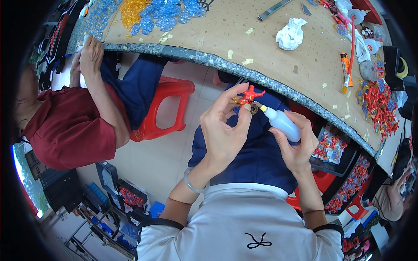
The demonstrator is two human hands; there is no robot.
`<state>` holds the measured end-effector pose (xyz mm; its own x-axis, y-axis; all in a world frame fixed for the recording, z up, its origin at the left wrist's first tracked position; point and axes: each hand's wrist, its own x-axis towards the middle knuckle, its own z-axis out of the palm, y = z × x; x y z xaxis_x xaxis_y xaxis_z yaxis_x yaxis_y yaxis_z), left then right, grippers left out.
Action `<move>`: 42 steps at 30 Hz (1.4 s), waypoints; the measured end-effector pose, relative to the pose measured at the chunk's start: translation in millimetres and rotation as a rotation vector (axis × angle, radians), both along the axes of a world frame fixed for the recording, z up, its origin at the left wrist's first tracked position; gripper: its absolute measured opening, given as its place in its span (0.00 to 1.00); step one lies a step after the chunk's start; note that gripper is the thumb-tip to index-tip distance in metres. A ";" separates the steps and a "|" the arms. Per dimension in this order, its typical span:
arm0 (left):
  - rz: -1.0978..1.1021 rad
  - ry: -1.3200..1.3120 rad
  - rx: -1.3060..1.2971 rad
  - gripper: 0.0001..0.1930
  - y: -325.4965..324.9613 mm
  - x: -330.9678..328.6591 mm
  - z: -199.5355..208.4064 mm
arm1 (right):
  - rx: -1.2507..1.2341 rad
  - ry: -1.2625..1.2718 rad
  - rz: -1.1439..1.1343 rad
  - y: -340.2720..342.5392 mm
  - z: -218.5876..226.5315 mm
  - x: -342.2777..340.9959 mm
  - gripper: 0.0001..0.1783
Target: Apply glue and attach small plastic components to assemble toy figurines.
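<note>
Over my lap, close to the table edge, my left hand pinches a small red plastic figure between thumb and fingers. Yellow and blue see-through parts show beneath the red one, partly covered by the fingers. My right hand is wrapped round a pale squeeze bottle, tilted with its yellow-collared nozzle up and to the left. The nozzle's thin tip is right beside the figure; whether it touches cannot be made out.
On the table lie blue pieces, yellow pieces, a crumpled tissue, a red-handled brush and a heap of red pieces. A co-worker in a dark red shirt sits at left, beside a red stool.
</note>
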<state>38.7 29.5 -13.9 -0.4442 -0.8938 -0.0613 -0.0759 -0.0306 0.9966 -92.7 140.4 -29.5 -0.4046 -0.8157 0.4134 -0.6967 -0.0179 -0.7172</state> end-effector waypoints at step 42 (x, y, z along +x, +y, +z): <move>0.008 0.068 0.034 0.22 -0.4 0.0 0.2 | -0.056 0.094 0.039 -5.9 12.1 -5.0 0.24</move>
